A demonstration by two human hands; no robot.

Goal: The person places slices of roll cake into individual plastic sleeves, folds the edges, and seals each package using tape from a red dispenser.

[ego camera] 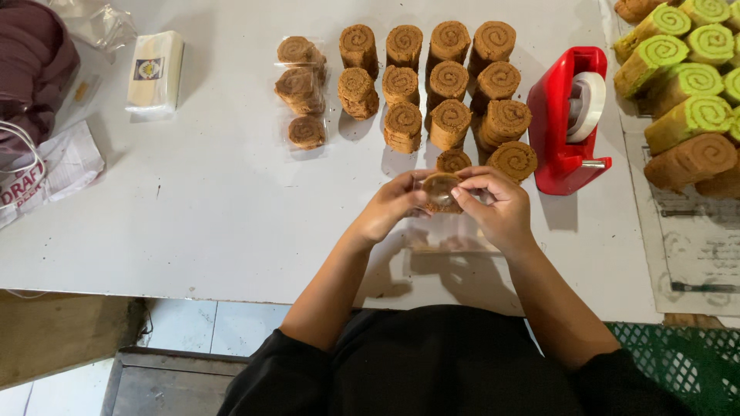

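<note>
Between your fingertips, above the table's (193, 208) near edge, sits a brown roll slice (442, 192) in a clear wrapper; your left hand (393, 206) and right hand (497, 206) both pinch it. Keep the film taut and the slice centred. Just beyond stand bare slices (447, 81), wrapped ones (301, 92) left, and a red tape dispenser (572, 119) crowding your right.

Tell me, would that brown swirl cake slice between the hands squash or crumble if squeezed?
Probably yes: the brown roll slice looks like soft sponge, so a firm pinch would likely dent it. The left hand and right hand cup it with fingertips only. It seems light. Its clear wrapper may be slippery.
</note>
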